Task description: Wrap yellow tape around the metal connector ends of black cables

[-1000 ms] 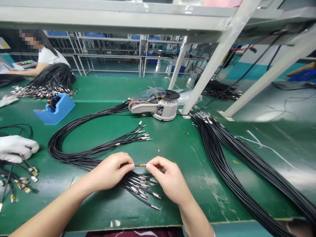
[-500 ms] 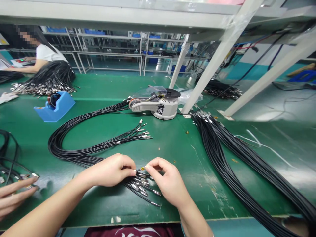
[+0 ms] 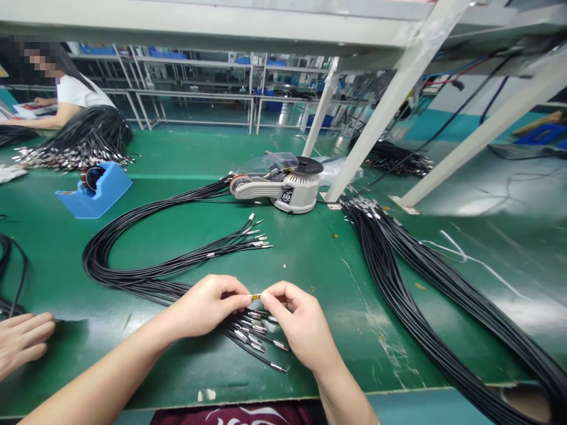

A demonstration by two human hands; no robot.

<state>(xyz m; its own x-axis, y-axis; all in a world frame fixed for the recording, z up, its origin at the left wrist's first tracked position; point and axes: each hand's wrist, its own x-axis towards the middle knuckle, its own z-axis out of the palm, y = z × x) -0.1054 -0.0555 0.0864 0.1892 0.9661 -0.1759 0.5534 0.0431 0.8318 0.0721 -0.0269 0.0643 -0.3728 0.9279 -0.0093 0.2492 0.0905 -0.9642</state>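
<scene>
My left hand (image 3: 208,307) and my right hand (image 3: 299,321) meet near the table's front edge, both pinching the tip of one thin black cable (image 3: 256,297) that carries a small yellow piece. Just beneath them lies a fan of black cables with metal ends (image 3: 259,339). These belong to a long looped bundle of black cables (image 3: 115,236), whose other metal ends (image 3: 259,236) spread out a little farther back.
A grey tape dispenser (image 3: 287,186) stands behind the loop. A blue tape holder (image 3: 95,189) sits far left. A thick run of black cables (image 3: 420,295) crosses the right side. Another person's bare hand (image 3: 22,342) rests at the left edge; a second person works at back left.
My fingertips have drawn closer together on the cable tip. The other person's white-gloved hand left; a bare hand now lies at the left edge. The view shifted slightly.
</scene>
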